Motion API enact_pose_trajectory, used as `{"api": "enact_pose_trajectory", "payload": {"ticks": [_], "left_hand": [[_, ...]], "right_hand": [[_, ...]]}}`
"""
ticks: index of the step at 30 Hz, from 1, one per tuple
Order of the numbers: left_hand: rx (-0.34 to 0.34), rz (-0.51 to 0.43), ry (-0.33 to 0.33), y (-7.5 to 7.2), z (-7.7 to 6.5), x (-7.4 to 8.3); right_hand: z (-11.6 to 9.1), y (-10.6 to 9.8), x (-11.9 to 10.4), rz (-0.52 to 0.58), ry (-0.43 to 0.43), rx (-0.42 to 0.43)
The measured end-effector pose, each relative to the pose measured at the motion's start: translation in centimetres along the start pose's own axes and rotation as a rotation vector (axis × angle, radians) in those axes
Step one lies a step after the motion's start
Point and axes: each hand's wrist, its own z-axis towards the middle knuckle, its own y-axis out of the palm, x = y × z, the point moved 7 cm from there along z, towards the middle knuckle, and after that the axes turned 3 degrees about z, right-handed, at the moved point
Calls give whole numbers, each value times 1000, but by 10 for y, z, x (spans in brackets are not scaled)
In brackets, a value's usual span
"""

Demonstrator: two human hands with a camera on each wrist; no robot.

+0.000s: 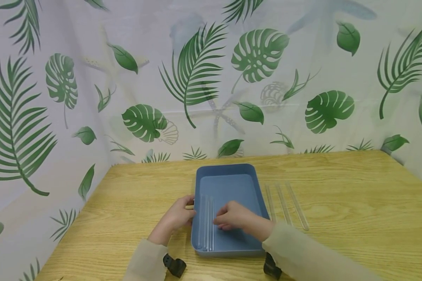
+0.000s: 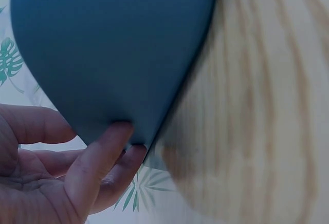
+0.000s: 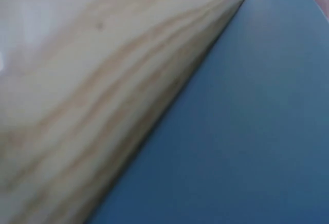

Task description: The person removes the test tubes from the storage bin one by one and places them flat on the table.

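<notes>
While the left hand (image 1: 177, 214), relaxed, is touching the tray (image 1: 232, 187) at left, the right hand (image 1: 236, 216), seemingly pinching a clear strip (image 1: 212, 237), should be aligning it straight.

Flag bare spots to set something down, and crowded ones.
Bare: table right of the loose rods; table left of the left hand; far end of the tray, beyond the right hand. Crowded: tray's left side, with inner rods and both hands close; also the slim gap between tray and loose rods.
</notes>
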Motion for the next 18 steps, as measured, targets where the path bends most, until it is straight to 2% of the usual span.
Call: {"api": "enact_pose_trajectory", "payload": {"ticks": [8,18], "left_hand": [[-3,-9,-4,1,0,0],[3,-1,-15,0,-1,0]], "right_hand": [[-1,5,-5,-23,-16,13],[0,6,-1,24,-16,22]]}}
